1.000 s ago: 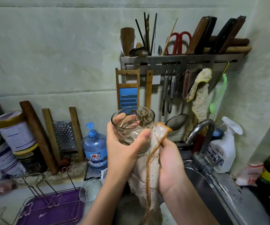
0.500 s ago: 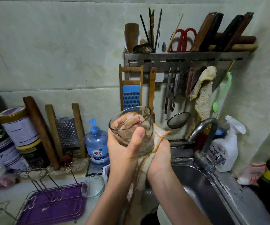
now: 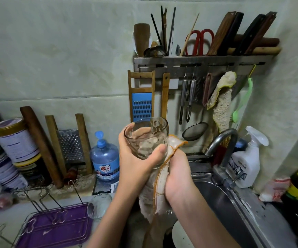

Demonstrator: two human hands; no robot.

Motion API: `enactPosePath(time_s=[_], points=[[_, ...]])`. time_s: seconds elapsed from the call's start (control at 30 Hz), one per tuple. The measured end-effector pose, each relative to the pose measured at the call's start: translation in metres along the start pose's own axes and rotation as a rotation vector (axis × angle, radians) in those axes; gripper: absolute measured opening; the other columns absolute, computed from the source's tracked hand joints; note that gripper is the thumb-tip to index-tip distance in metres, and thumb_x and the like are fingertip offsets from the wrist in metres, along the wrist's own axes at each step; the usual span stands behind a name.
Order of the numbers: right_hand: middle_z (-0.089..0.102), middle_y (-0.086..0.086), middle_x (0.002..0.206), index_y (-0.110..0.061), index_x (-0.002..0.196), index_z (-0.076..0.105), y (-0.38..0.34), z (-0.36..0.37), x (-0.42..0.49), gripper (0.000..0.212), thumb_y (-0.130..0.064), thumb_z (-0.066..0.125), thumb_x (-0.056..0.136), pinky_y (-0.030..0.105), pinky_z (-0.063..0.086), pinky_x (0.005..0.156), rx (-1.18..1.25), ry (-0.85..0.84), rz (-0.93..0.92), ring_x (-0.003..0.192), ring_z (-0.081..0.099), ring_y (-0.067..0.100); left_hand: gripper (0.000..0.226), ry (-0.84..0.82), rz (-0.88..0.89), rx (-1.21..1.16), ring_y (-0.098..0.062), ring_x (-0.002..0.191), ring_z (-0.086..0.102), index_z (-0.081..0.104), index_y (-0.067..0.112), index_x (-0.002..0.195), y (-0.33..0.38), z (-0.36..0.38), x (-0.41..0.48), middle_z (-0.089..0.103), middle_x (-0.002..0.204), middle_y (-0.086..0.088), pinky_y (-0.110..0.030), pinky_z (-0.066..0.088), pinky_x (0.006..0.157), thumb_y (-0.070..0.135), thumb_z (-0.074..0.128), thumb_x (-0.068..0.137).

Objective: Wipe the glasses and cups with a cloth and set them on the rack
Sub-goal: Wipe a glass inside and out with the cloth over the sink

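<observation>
Wire rack (image 3: 58, 231) with purple tray at lower left, another glass (image 3: 99, 206) lying at its right edge, left hand (image 3: 137, 160) wrapped round an upright clear glass (image 3: 146, 136) above the sink (image 3: 220, 204), cloth (image 3: 153, 194) touching it, right hand (image 3: 178, 176) clenching the cloth, tap (image 3: 223, 144).

Red scissors (image 3: 199, 41), spray bottle (image 3: 246, 163), faucet (image 3: 223, 145)
</observation>
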State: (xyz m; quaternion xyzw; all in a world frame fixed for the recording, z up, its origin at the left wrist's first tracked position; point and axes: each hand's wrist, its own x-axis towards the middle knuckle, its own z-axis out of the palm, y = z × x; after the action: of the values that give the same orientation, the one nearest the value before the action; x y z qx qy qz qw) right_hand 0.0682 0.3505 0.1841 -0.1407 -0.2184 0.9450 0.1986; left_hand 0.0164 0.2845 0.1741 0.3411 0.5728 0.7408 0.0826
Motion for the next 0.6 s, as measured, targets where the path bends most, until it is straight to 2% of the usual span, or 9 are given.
enactPosePath(time_s=[0.07,0.13,0.2,0.23,0.27,0.33,0.47,0.53,0.6], points=[[0.061,0.023,0.127,-0.006,0.126,0.062,-0.002,0.0,0.0,0.066,-0.057,0.034,0.095,0.051,0.038,0.108,-0.061,0.073,0.018,0.119,0.056,0.042,0.113,-0.041,0.034,0.019,-0.008,0.115,0.061,0.022,0.033,0.146,0.002,-0.003,-0.002,0.065,0.12,0.002,-0.02,0.046,0.098,0.041,0.082,0.051],[0.066,0.022,0.117,-0.006,0.12,0.066,-0.006,0.003,-0.003,0.063,-0.055,0.036,0.096,0.047,0.05,0.096,-0.136,0.167,0.016,0.108,0.064,0.04,0.126,-0.092,0.089,0.074,-0.004,0.115,0.06,0.004,0.036,0.151,0.008,-0.006,-0.004,0.066,0.117,0.001,-0.013,0.043,0.098,0.037,0.083,0.053],[0.074,0.019,0.082,-0.002,0.094,0.071,-0.011,0.006,-0.007,0.059,-0.05,0.036,0.098,0.034,0.058,0.063,-0.176,0.246,-0.022,0.073,0.072,0.034,0.13,-0.144,0.139,0.159,0.0,0.118,0.056,0.0,0.039,0.15,0.016,-0.013,-0.003,0.059,0.124,0.003,-0.012,0.042,0.098,0.04,0.085,0.051],[0.071,0.017,0.063,-0.002,0.082,0.068,-0.015,0.005,-0.01,0.057,-0.047,0.035,0.099,0.029,0.053,0.053,-0.175,0.258,-0.032,0.06,0.068,0.031,0.129,-0.169,0.153,0.194,0.0,0.123,0.052,0.004,0.041,0.15,0.02,-0.018,0.0,0.053,0.132,0.005,-0.015,0.042,0.101,0.045,0.085,0.05],[0.066,0.014,0.053,-0.003,0.077,0.064,-0.018,0.004,-0.015,0.055,-0.043,0.035,0.1,0.029,0.047,0.051,-0.181,0.249,-0.044,0.058,0.063,0.03,0.125,-0.205,0.173,0.246,0.0,0.129,0.046,0.008,0.044,0.15,0.025,-0.025,0.004,0.045,0.141,0.009,-0.018,0.042,0.103,0.05,0.084,0.051],[0.067,0.013,0.054,-0.003,0.077,0.064,-0.017,0.0,-0.019,0.049,-0.038,0.037,0.097,0.03,0.047,0.057,-0.23,0.233,-0.028,0.064,0.06,0.027,0.11,-0.355,0.238,0.417,0.001,0.136,0.037,0.016,0.049,0.148,0.038,-0.036,0.012,0.031,0.151,0.018,-0.023,0.041,0.105,0.06,0.079,0.059],[0.073,0.019,0.089,-0.006,0.077,0.078,-0.008,-0.002,-0.021,0.048,-0.033,0.041,0.091,0.041,0.053,0.083,-0.246,0.108,0.031,0.084,0.071,0.033,0.066,-0.693,0.321,0.767,0.006,0.134,0.033,0.024,0.059,0.142,0.051,-0.036,0.018,0.027,0.147,0.027,-0.032,0.04,0.109,0.066,0.051,0.082],[0.073,0.019,0.079,-0.007,0.066,0.078,-0.008,-0.001,-0.023,0.056,-0.032,0.036,0.093,0.034,0.057,0.069,-0.206,0.037,0.03,0.071,0.072,0.029,0.053,-0.731,0.331,0.826,0.003,0.133,0.035,0.03,0.061,0.138,0.05,-0.032,0.016,0.029,0.145,0.024,-0.036,0.041,0.107,0.065,0.04,0.086],[0.072,0.02,0.077,-0.004,0.079,0.076,-0.01,-0.002,-0.021,0.053,-0.031,0.033,0.095,0.031,0.059,0.054,-0.195,0.042,0.037,0.064,0.072,0.029,0.055,-0.74,0.335,0.835,0.0,0.133,0.036,0.03,0.059,0.139,0.049,-0.031,0.014,0.031,0.143,0.021,-0.038,0.043,0.104,0.069,0.041,0.086]])
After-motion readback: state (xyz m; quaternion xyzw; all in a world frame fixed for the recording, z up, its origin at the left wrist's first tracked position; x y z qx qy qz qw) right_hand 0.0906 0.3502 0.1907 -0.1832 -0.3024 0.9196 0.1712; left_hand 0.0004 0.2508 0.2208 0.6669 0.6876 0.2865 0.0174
